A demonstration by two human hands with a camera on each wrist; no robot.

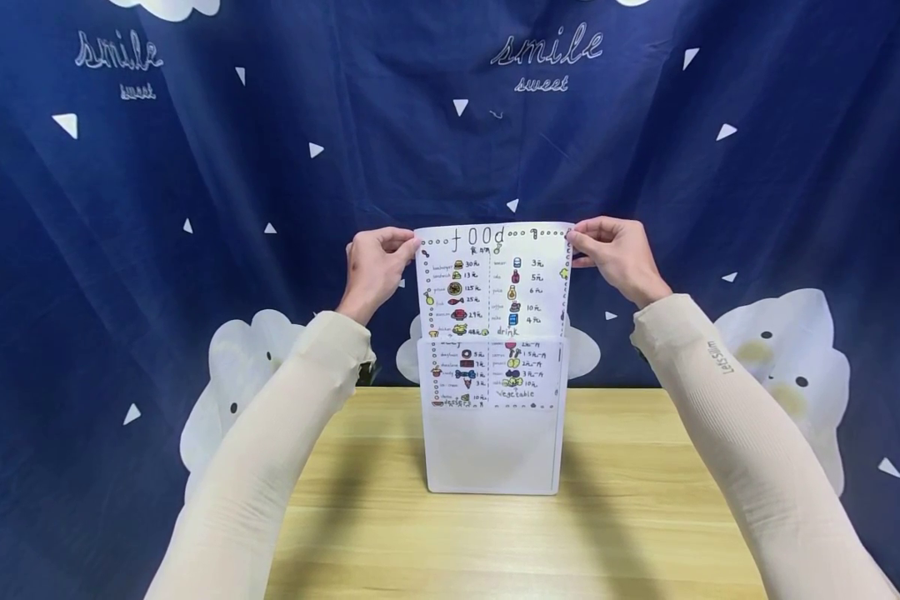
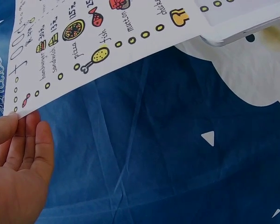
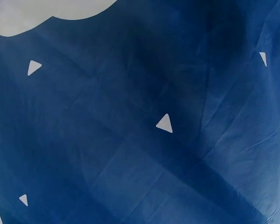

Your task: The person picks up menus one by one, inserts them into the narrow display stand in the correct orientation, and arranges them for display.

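Note:
A white sheet (image 1: pixel 492 279) printed with a hand-drawn "food" menu stands upright, its lower half inside a translucent white holder (image 1: pixel 491 442) on the wooden table (image 1: pixel 360 517). My left hand (image 1: pixel 377 265) pinches the sheet's top left corner. My right hand (image 1: pixel 613 252) pinches the top right corner. In the left wrist view the sheet (image 2: pixel 98 42) runs across the top, its corner at my fingertips (image 2: pixel 23 122), and the holder's edge (image 2: pixel 242 31) shows at the upper right. The right wrist view shows only blue cloth.
A dark blue curtain (image 1: pixel 195 183) with white triangles, clouds and "smile sweet" lettering hangs behind the table. The holder stands near the table's far edge. Both forearms wear beige sleeves (image 1: pixel 727 400).

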